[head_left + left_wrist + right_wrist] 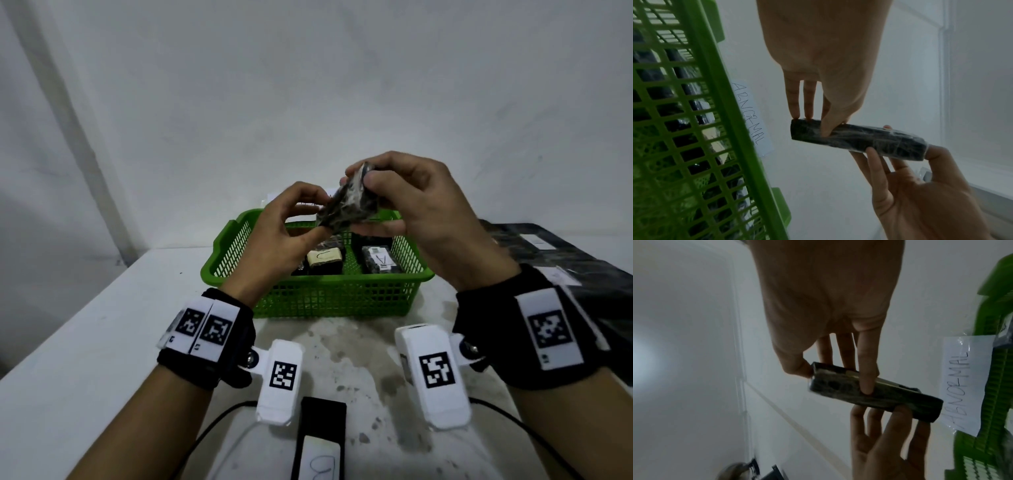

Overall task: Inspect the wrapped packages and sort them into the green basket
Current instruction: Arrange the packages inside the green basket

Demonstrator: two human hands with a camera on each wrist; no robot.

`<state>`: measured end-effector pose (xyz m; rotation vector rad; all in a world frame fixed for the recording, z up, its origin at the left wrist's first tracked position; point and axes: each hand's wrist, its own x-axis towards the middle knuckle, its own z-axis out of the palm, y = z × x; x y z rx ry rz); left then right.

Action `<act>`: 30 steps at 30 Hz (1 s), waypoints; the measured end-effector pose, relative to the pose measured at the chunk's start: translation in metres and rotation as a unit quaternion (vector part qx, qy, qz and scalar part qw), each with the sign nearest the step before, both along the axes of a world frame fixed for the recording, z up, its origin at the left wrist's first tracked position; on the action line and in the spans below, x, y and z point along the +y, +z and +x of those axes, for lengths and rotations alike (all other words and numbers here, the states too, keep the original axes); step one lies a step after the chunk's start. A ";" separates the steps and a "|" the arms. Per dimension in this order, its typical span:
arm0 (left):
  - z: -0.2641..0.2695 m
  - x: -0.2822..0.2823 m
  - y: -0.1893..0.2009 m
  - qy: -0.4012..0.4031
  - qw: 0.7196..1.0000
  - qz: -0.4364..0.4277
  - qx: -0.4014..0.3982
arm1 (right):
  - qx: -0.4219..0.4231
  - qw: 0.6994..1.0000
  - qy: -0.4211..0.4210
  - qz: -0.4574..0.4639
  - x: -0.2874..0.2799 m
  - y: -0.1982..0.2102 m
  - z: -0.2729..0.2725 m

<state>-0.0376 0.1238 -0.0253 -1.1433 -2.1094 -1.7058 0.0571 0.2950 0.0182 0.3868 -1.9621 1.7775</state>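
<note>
A dark package wrapped in clear film (346, 205) is held tilted in the air above the back of the green basket (308, 279). My left hand (322, 219) pinches its lower left end between thumb and fingers. My right hand (363, 185) grips its upper right end, thumb on the near face. The left wrist view shows the package (859, 141) edge-on, and the right wrist view shows the package (879, 394) with a pale strip along one edge. Inside the basket lie several wrapped packages, one with a cream label (324, 258) and one dark (378, 260).
A paper label reading ABNORMAL (752, 116) lies on the table behind the basket. Black flat items (565, 260) are stacked at the right. A black device with a white tag (320, 442) and cables lie at the near edge. The wall stands close behind.
</note>
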 end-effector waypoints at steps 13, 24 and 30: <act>0.002 -0.002 0.014 -0.089 0.950 0.098 -0.282 | 0.082 0.984 0.024 0.159 0.009 -0.006 -0.005; 0.020 0.000 0.020 -0.151 0.969 0.024 -0.193 | -0.034 0.990 -0.123 0.060 0.020 -0.013 -0.015; 0.029 0.004 0.020 -0.129 0.980 -0.050 -0.144 | -0.033 0.992 -0.121 0.017 0.017 -0.011 -0.012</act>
